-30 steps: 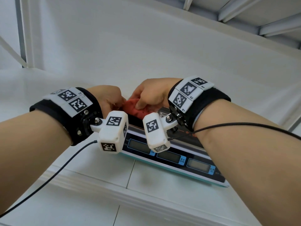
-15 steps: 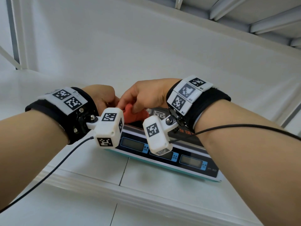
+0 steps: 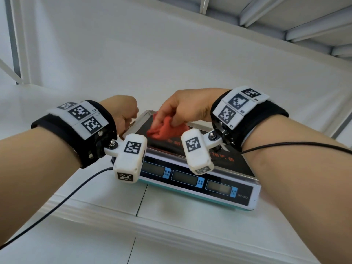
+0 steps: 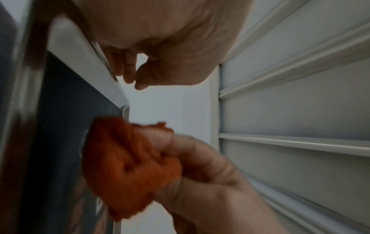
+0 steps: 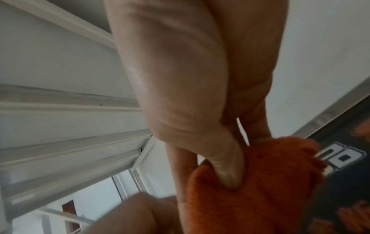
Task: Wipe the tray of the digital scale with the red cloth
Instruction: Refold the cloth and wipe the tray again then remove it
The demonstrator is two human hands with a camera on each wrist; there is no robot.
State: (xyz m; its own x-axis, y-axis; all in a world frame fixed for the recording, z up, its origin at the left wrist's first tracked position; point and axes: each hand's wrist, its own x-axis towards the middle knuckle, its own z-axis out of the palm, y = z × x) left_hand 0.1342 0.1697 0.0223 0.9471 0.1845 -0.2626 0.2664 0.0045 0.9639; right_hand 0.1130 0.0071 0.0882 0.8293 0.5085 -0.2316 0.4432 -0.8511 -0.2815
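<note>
The digital scale [image 3: 190,178] stands on a white shelf, with its dark printed tray [image 3: 236,164] on top. My right hand [image 3: 182,109] pinches the bunched red cloth [image 3: 165,128] and presses it onto the far left part of the tray. In the right wrist view the thumb digs into the red cloth [image 5: 260,182] over the tray [image 5: 350,174]. My left hand [image 3: 123,113] curls at the tray's left rim. The left wrist view shows its fingers hooked at the rim of the tray [image 4: 80,44], with the red cloth [image 4: 128,166] and my right hand [image 4: 210,174] below.
The white shelf surface [image 3: 95,197] runs in front of the scale, with a stepped front edge. A white back wall [image 3: 171,63] rises close behind. Metal beams [image 3: 304,25] cross overhead. Black cables [image 3: 62,199] trail from both wrist cameras.
My right hand has slid the cloth a little right, away from my left hand, so more of the tray's left rim shows. My left hand stays at the rim.
</note>
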